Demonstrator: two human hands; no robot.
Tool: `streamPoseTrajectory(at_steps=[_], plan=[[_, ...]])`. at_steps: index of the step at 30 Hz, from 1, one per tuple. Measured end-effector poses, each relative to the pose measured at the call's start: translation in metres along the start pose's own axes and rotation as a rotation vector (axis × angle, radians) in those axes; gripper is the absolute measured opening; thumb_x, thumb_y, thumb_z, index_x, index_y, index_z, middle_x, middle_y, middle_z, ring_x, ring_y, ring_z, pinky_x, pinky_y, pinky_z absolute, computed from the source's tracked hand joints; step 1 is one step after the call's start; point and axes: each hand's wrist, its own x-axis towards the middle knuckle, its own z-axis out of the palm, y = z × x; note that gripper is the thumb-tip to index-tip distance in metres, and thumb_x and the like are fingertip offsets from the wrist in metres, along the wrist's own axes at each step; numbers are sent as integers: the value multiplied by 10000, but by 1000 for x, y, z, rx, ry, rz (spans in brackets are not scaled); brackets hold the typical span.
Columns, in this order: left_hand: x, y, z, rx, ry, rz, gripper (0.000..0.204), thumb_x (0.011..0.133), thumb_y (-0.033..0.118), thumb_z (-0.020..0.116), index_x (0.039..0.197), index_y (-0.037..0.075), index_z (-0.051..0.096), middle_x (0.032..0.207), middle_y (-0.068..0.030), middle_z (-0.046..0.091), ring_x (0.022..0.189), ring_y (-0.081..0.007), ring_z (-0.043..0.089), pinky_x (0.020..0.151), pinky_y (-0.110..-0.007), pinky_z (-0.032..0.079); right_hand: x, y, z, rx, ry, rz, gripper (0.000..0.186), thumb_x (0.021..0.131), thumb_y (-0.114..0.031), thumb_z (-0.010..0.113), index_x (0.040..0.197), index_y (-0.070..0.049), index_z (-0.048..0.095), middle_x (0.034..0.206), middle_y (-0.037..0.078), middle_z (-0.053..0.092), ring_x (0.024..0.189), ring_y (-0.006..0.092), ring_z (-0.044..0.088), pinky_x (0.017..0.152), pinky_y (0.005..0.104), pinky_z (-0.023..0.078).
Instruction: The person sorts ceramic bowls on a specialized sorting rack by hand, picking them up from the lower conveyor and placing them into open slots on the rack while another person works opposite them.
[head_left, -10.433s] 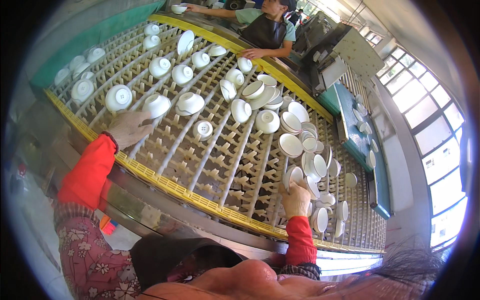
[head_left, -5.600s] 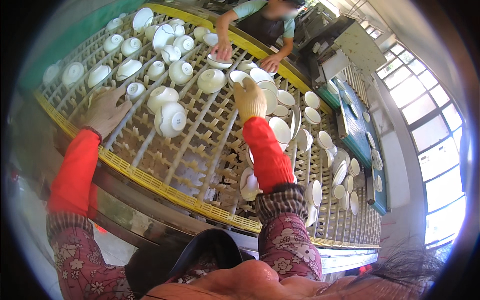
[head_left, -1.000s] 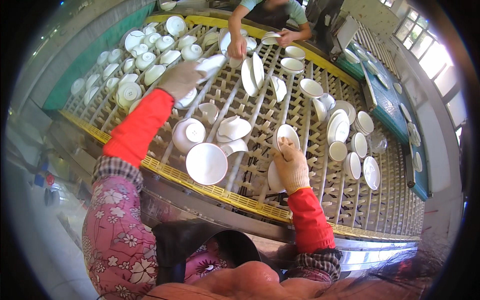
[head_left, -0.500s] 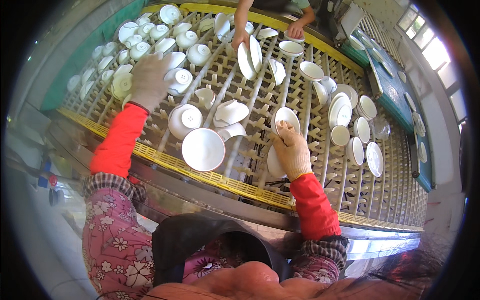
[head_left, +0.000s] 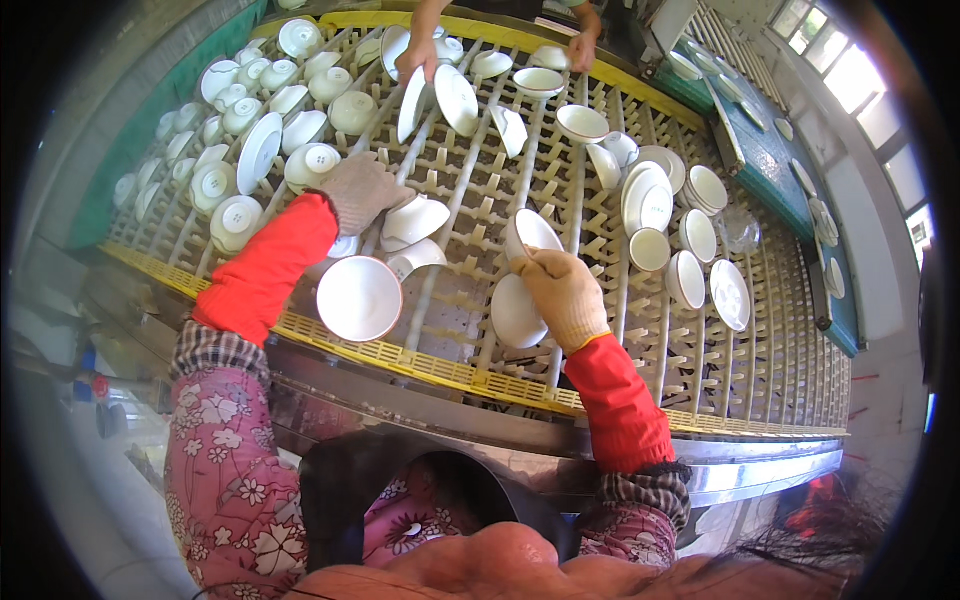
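My right hand [head_left: 562, 297], in a beige knit glove, pinches the rim of a tilted white bowl [head_left: 532, 230]. Just below that bowl, beside the glove, another white bowl [head_left: 517, 312] leans on the pegs. My left hand [head_left: 362, 192], gloved too, reaches down with curled fingers among the dishes; what they grip is hidden. A white bowl-shaped piece [head_left: 417, 222] lies against its fingertips, with a curved broken piece [head_left: 415, 260] below. Nearer me a white bowl [head_left: 360, 299] shows its open inside. Left of my hand, an upturned bowl [head_left: 312, 166] shows its foot.
A pegged conveyor [head_left: 470, 345] with yellow edge strips spreads before me. Many bowls crowd its left side; plates [head_left: 648, 198] and bowls stand on the right. Across it, a co-worker's hand [head_left: 418, 62] holds a plate. A green belt [head_left: 765, 170] with dishes runs at far right.
My left hand has moved right and slightly down, toward the broken pieces. My right hand stays on the bowl, shifting left with it. Dishes sit farther left in view. The co-worker's hands moved left.
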Motion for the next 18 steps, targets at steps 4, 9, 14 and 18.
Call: streamPoseTrajectory(at_steps=[4,9,14,18], plan=[[-1,-4,7,-247,0,-234,168,898,216,607,990,160,736,847,-173,669,796,-365,657,738,-478,519,13,-2,-17,414,-22,262,404,889,-380,676,1121,-54,728,873,98,696,811,125,631,753,280,507],[7,2,-5,-420,-40,-393,247,855,188,649,1087,121,701,883,-176,679,823,-377,664,729,-471,512,69,-19,-9,580,-100,-360,523,972,-320,611,1267,101,515,1278,189,562,1175,292,602,960,456,557],[-10,-4,-1,-429,197,-482,287,809,173,696,1066,54,649,872,-151,647,864,-358,644,771,-461,496,101,-23,8,443,-262,-155,451,985,-341,596,1134,84,576,1160,123,610,1100,219,638,959,385,550],[-23,-23,1,-178,156,-409,253,820,164,695,1036,46,633,864,-161,628,893,-358,618,883,-476,453,63,-7,5,645,-238,149,392,949,-256,642,1292,-66,627,1176,70,696,1011,149,663,877,259,516]])
